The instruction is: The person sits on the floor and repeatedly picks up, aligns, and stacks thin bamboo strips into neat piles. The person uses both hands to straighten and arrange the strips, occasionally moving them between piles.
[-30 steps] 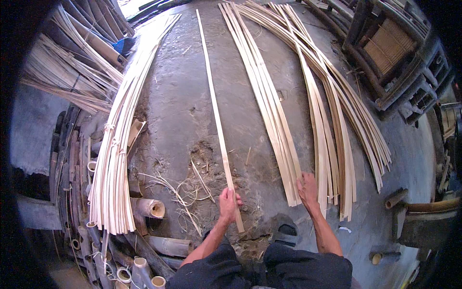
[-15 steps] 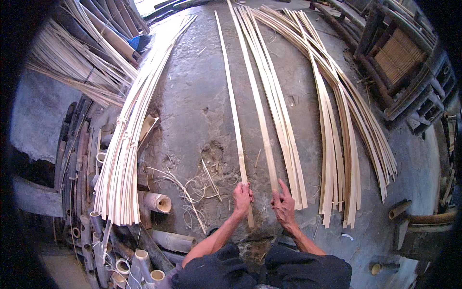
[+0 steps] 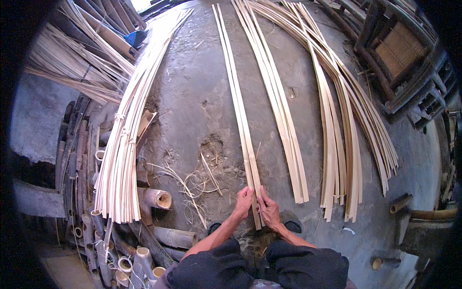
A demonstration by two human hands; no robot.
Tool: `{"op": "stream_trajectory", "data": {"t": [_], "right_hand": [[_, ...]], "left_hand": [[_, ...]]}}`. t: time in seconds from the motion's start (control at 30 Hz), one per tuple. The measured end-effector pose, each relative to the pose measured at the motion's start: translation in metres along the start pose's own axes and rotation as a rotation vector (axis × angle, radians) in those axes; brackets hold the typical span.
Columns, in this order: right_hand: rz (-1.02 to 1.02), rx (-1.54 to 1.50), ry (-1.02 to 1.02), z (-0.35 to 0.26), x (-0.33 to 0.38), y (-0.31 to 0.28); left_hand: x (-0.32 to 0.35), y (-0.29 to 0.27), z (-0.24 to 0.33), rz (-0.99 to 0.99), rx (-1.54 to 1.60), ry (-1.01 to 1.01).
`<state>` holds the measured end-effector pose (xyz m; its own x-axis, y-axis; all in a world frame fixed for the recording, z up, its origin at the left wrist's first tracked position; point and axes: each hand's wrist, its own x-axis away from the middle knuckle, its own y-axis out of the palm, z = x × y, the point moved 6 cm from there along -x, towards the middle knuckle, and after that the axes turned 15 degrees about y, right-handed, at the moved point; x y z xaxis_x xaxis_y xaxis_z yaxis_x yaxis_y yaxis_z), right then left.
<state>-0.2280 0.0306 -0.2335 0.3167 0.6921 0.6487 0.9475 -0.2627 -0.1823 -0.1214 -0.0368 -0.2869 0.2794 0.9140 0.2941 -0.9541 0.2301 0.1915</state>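
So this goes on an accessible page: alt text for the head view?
Both hands, left hand and right hand, press two long pale bamboo strips side by side on a grey concrete floor, with more strip bundles either side.

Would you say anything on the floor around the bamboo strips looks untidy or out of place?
Mostly orderly. Only a tangle of thin shavings lies loose left of the two strips that the left hand and right hand press together.

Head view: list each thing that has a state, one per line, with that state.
Two bamboo strips: flat on the floor, side by side, near ends held.
Left hand: gripping the strips' left edge.
Right hand: pressing their right edge.
Tied strip bundle: lying, bound.
Cut bamboo tube: on its side, hollow end showing.
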Motion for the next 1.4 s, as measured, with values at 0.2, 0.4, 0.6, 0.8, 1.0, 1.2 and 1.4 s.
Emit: {"op": "stream_trajectory", "data": {"t": [0.2, 0.4, 0.6, 0.8, 1.0, 1.2, 1.4], "right_hand": [[0.062, 0.165, -0.188, 0.003, -0.007, -0.008], [0.072, 0.296, -0.156, -0.002, -0.001, -0.010], [0.560, 0.629, -0.568, -0.040, -0.022, -0.080], [0.646, 0.732, -0.459, -0.038, -0.069, -0.156], [0.515, 0.601, -0.350, -0.023, -0.088, -0.180], [0.564, 0.391, -0.221, -0.085, -0.035, -0.163], [0.501, 0.275, -0.439, -0.098, 0.013, -0.123]], "left_hand": [[0.004, 0.002, 0.015, -0.061, 0.015, -0.090], [0.002, 0.000, -0.001, -0.097, 0.006, -0.016], [0.004, -0.007, 0.019, -0.094, -0.133, -0.008], [0.001, -0.012, 0.060, -0.282, -0.472, -0.070], [-0.006, -0.018, 0.082, -0.318, -1.102, 0.159], [-0.022, 0.006, 0.082, -0.231, -1.237, 0.614], [-0.036, 0.011, 0.050, -0.342, -1.474, 0.643]]}}
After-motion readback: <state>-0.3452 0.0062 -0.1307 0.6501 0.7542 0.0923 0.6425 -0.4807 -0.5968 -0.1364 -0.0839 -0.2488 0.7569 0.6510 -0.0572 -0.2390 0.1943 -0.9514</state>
